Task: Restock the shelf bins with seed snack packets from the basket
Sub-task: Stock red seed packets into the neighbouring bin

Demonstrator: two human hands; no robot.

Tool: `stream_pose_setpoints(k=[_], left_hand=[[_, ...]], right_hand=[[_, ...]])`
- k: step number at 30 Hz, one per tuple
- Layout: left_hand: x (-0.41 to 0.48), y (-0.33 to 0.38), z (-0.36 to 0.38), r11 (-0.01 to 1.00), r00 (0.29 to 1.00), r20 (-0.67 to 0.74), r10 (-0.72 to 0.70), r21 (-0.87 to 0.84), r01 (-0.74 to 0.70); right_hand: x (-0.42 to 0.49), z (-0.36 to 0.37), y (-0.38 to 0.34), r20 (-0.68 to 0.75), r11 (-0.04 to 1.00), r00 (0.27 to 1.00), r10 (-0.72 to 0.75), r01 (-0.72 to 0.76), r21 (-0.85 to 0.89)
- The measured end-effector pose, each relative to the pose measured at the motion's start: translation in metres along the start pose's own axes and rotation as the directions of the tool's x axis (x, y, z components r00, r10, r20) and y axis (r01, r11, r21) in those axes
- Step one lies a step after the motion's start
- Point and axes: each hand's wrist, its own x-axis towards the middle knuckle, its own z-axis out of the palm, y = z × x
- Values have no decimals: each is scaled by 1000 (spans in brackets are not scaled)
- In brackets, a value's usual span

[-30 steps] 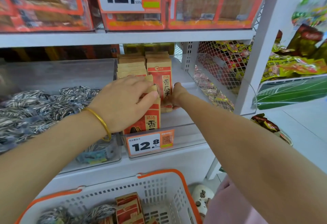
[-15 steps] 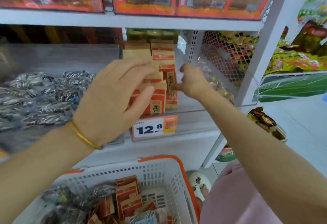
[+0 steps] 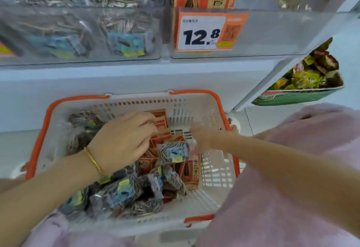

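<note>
Both hands were withdrawn from the shelf bin (image 3: 272, 32) and brought down into the basket (image 3: 221, 108). Left hand (image 3: 122, 141): fingers (image 3: 148, 118) were curled onto the red packets (image 3: 162, 136) at the basket's far side, apparently clamped on one. Right hand (image 3: 202, 139): smeared by motion just beside them; whether its fingers were apart or together could not be told. Striped packets (image 3: 175, 152) were heaped nearer the body. The bin above the price label (image 3: 204, 32) was seen already stocked at its front. A fresh pickup was judged begun; much stock was left to be shelved.
</note>
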Motion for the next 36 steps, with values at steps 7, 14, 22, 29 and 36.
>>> stream_pose_setpoints(k=[7, 14, 22, 29, 36], left_hand=[[-2, -11, 7, 997, 998, -7, -56, -60, 56], [-5, -15, 12, 993, 996, 22, -86, -80, 87], [-8, -18, 20, 988, 992, 21, -125, -89, 126], [-9, -20, 24, 988, 992, 16, -128, -82, 128], [-8, -21, 23, 988, 993, 29, -118, -95, 120]], right_hand=[[33, 40, -5, -8, 904, 1000, 10, -6, 428], [52, 11, -35, 61, 754, 990, -128, 58, 654], [71, 12, 5, -59, 938, 995, 83, -58, 342], [83, 61, 10, 32, 983, 997, 68, -73, 169], [78, 47, -2, -41, 958, 998, -42, 52, 281]])
